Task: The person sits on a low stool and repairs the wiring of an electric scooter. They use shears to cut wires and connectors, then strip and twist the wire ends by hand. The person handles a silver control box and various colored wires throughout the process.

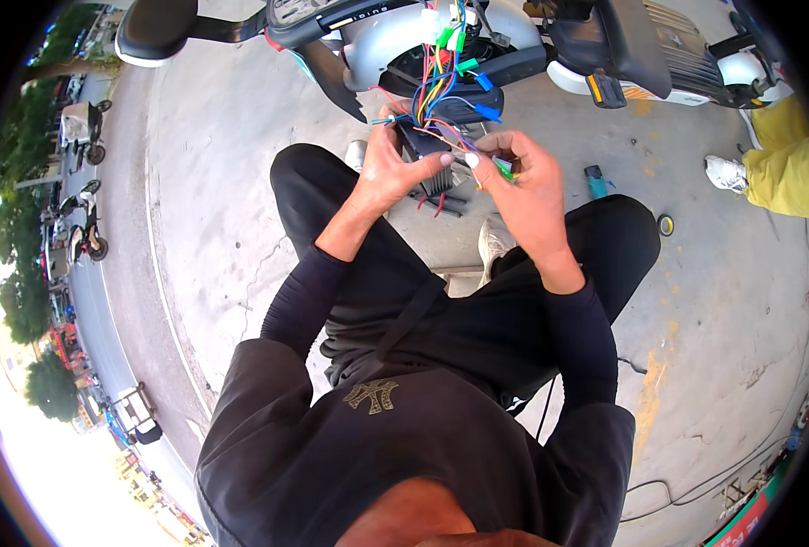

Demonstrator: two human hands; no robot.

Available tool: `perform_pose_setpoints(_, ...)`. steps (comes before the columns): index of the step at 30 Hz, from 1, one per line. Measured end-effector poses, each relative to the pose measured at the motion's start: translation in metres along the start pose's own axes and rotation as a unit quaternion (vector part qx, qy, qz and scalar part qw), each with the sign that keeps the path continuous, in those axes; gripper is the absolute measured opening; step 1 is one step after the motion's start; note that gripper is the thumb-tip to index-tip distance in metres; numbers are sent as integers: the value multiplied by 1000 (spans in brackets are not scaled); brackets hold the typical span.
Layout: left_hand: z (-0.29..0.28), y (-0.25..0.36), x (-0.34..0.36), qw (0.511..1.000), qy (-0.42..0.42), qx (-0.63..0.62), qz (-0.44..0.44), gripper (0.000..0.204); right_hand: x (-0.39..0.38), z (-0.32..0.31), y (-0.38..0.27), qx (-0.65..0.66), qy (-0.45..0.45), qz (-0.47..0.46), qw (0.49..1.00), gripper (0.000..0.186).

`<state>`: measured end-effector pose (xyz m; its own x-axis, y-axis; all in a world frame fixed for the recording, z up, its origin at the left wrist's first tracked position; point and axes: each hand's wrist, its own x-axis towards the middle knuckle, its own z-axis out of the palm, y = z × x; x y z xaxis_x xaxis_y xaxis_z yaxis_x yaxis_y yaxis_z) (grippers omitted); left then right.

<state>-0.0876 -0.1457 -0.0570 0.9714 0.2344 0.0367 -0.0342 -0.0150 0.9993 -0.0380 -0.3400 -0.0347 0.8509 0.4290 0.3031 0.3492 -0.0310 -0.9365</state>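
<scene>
A bundle of coloured wires (438, 84) hangs from the front of a silver and black electric scooter (382, 50). Several green and blue plug connectors (466, 66) are on its leads. My left hand (388, 173) has its fingers closed around thin wires at the lower end of the bundle, thumb pointing right. Opposite it, my right hand (528, 187) pinches thin wires between thumb and fingers, with a green connector (505, 170) partly showing at the fingers. Between and below the hands is a dark finned box (436, 178), partly hidden, with short red leads under it.
A roll of tape (665, 225) and a teal and black object (596, 182) lie on the concrete right of my knee. Another scooter (660, 50) stands at upper right. A person in yellow trousers (788, 164) is at the right edge. Cables (696, 488) run along the ground at lower right.
</scene>
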Motion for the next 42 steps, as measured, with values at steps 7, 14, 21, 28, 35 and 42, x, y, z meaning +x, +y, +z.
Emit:
perform_pose_setpoints(7,7,-3,0,997,9,-62,-46,67,-16,26,-4,-268,-13,-354,896,27)
perform_pose_setpoints(14,10,9,-4,984,-26,-149,-98,80,-25,30,-5,-88,-31,-140,986,18)
perform_pose_setpoints(21,7,-1,-3,978,-4,-187,-93,71,-15,17,-1,52,-14,71,996,27)
perform_pose_setpoints(28,24,15,-3,996,38,-63,-43,65,0,16,19,-77,98,-36,992,23)
perform_pose_setpoints(35,28,0,-9,987,118,105,28,65,6,-11,0,-377,22,34,926,19)
perform_pose_setpoints(42,35,-3,-9,919,197,310,144,69,11,17,-9,-20,101,-85,991,10)
